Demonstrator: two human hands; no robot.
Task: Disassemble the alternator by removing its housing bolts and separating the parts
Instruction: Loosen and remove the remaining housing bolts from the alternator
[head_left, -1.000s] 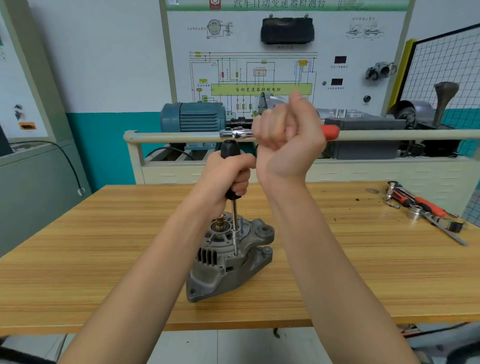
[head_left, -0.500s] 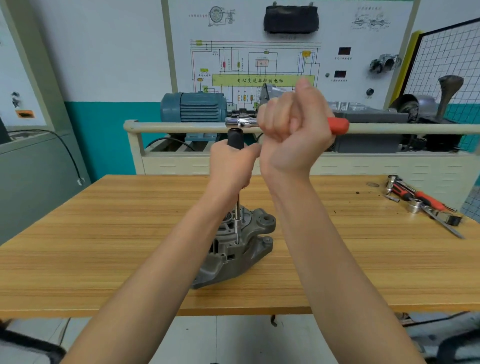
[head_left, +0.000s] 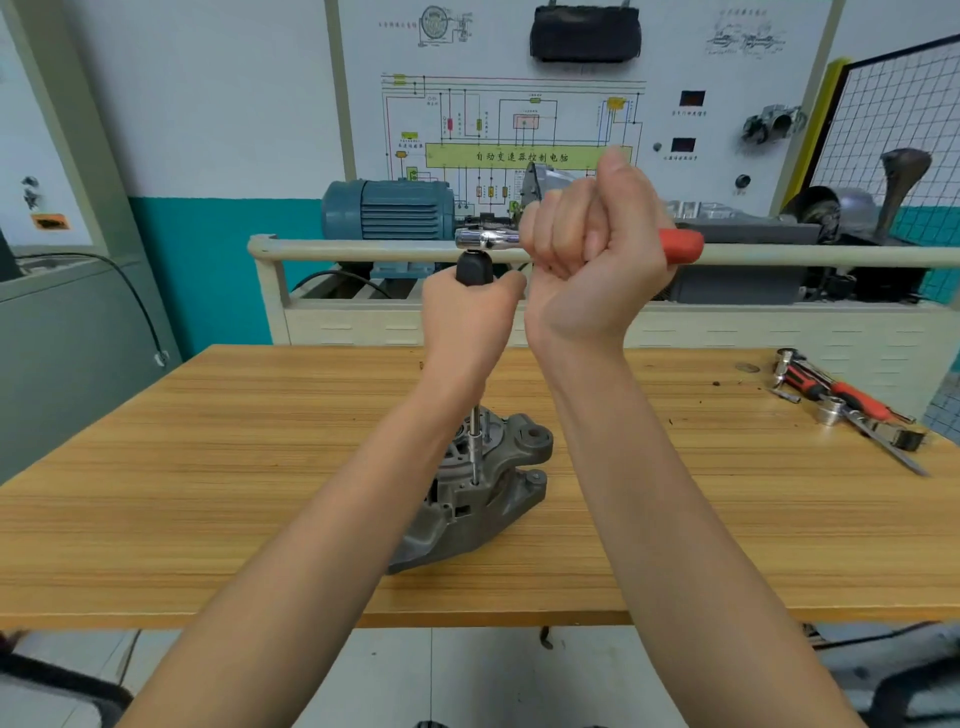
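Observation:
A grey cast alternator (head_left: 483, 499) stands on the wooden table (head_left: 208, 493), partly hidden behind my left forearm. A thin steel driver shaft (head_left: 475, 447) rises upright from a bolt hole in its housing. My left hand (head_left: 467, 317) grips the shaft's black handle (head_left: 474, 267). A chrome ratchet head (head_left: 485, 239) sits on top of that handle. My right hand (head_left: 592, 254) is fisted round the ratchet's red handle (head_left: 680, 244), which points right.
Loose ratchets, sockets and a file (head_left: 852, 405) lie at the table's right end. Behind the table runs a beige rail (head_left: 363, 252) with a blue motor (head_left: 389, 210) and a training board (head_left: 519, 104). A grey cabinet (head_left: 62, 332) stands at left.
The view has tilted down a little and the alternator sits farther behind my left arm. Both hands keep their grip; the ratchet handle stays pointing right.

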